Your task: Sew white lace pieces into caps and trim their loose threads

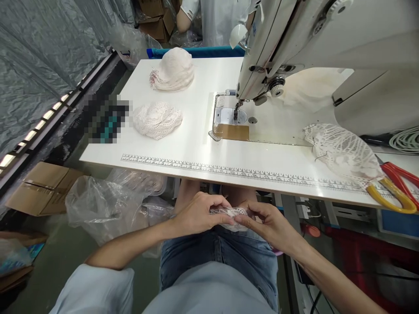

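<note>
Above my lap, just off the table's front edge, both hands pinch a small piece of white lace fabric [234, 212]. My left hand [201, 212] grips its left end between thumb and fingers. On the other side, my right hand [266, 221] has thumb and fingertips closed on the lace's right end. Part of the lace is hidden behind the fingers. A bundle of white lace [157, 120] lies on the left of the white table [196, 150], and a plain cream cloth bundle [175, 69] sits behind it.
A sewing machine [278, 52] stands on the table's right half, its needle over the metal plate. More white lace [342, 152] lies at the right beside red-handled scissors [399, 174] and a yellow handle [389, 198]. Plastic bags [101, 205] and a cardboard box [44, 187] fill the floor at left. Another person [222, 22] is beyond the table.
</note>
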### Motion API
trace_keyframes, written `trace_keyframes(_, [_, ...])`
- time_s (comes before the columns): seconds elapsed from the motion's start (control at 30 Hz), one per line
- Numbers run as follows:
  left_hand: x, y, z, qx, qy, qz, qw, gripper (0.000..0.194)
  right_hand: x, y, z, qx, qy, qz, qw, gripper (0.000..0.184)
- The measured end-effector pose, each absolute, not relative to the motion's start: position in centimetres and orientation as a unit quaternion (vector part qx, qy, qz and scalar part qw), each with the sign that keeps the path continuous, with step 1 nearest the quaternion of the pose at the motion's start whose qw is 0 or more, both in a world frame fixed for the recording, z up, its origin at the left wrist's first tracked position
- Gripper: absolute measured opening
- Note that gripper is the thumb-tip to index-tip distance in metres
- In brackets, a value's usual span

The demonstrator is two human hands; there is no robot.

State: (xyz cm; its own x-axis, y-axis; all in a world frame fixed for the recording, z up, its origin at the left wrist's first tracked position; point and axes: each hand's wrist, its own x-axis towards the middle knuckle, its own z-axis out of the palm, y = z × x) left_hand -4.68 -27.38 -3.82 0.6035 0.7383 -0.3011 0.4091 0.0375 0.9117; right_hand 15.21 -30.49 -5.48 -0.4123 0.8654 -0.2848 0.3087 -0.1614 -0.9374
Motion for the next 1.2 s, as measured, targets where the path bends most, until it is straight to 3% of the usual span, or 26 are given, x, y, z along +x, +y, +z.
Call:
trace_keyframes(0.57, [-4.2, -27.3, -4.5, 0.721, 0.424, 0.164, 0.524, 0.023, 15.6, -30.6, -6.3, -0.484, -0.656, 0.525, 0.245, 0.027])
trace_keyframes(1.2, [-4.1, -26.6, -4.3, 0.622, 0.433, 0.163, 0.632, 0.019, 16.5, -30.1, -6.1, -0.495, -0.596, 0.590, 0.227, 0.026])
